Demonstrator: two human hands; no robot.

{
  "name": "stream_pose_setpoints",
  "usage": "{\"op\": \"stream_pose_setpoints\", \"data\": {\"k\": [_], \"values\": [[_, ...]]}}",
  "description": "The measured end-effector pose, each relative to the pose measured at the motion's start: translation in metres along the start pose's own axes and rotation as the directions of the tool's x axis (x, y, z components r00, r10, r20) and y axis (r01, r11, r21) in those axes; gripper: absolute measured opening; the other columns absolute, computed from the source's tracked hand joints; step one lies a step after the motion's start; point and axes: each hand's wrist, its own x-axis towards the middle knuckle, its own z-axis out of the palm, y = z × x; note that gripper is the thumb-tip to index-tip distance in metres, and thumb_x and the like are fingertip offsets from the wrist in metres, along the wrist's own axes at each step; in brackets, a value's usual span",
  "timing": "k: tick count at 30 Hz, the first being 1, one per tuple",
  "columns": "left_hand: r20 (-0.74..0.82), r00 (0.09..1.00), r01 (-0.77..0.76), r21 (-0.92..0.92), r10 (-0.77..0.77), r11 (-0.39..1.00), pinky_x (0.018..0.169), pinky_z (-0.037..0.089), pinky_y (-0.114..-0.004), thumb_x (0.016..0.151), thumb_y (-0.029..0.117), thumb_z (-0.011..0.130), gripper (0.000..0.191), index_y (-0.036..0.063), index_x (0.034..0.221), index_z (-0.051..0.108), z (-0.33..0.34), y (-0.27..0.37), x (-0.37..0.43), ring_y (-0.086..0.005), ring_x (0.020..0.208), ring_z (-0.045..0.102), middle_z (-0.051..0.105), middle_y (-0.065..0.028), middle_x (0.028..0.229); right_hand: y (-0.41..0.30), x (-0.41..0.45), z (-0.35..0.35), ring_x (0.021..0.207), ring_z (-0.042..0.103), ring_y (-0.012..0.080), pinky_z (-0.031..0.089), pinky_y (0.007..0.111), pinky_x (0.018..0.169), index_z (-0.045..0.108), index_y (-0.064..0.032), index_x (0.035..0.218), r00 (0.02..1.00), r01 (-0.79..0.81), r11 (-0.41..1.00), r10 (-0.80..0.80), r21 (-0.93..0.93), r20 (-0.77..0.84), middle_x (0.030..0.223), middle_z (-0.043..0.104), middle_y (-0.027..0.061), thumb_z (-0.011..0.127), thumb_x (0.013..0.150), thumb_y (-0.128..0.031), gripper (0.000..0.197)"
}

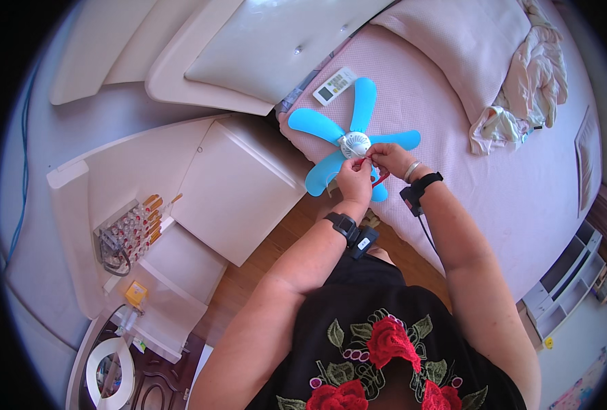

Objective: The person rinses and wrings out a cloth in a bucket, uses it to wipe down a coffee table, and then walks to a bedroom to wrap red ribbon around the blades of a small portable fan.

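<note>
A small fan with five light-blue blades [324, 125] and a white vented hub lies at the near edge of the bed. Just below its hub, my left hand [356, 180] pinches a thin red strip [380, 180], and my right hand [389, 159] has its fingertips on the same strip close by. A thin white cord runs near the hub and beside my left hand. Whether the strip is joined to the fan is hidden by my fingers. Above the fan, a white remote control [334, 86] rests on the pink bedspread [437, 169].
A pillow [457, 46] and crumpled clothing [537, 77] lie on the bed, below the padded headboard [262, 46]. A pale cabinet [237, 189] stands left, with a rack of small bottles [134, 230] and a yellow box [136, 293] beyond it. Wooden floor shows between cabinet and bed.
</note>
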Motion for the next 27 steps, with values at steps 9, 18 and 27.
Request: {"op": "stream_pose_setpoints", "data": {"k": [9,18,27], "values": [[0.009,0.988,-0.156,0.127,0.156,0.98,0.047,0.045,-0.027,0.081,0.015,0.065,0.018,-0.001,0.077,0.059,-0.007,-0.012,0.008,-0.0129,0.051,0.056,0.061,-0.006,0.065,-0.009,-0.009,0.009,0.06,0.051,0.0088,0.045,0.022,0.054,0.06,-0.0033,0.104,0.999,0.011,1.0,-0.011,-0.002,-0.051,0.072,0.055,0.0004,0.049,0.091,-0.013,0.019],[0.316,0.946,-0.09,0.04,0.072,0.995,0.06,0.047,-0.023,0.087,0.012,0.056,0.013,0.0045,0.077,0.057,-0.044,0.029,-0.003,-0.0097,0.063,0.056,0.062,-0.0046,0.073,-0.004,-0.072,-0.017,0.074,0.06,0.0216,0.05,0.032,0.07,0.066,-0.0014,0.103,0.99,-0.105,0.897,0.055,-0.43,-0.126,0.089,0.066,0.0132,0.061,0.085,-0.023,0.028],[0.619,0.777,-0.296,0.193,0.118,0.936,0.064,0.047,-0.024,0.089,0.011,0.052,0.014,0.0041,0.077,0.056,-0.025,0.046,-0.06,-0.0094,0.068,0.057,0.063,-0.0061,0.078,0.06,-0.186,-0.038,0.065,0.055,0.0143,0.047,0.027,0.063,0.064,0.0005,0.104,0.978,-0.076,0.974,0.031,-0.214,-0.208,0.076,0.064,0.0073,0.058,0.085,-0.019,0.028]]}}
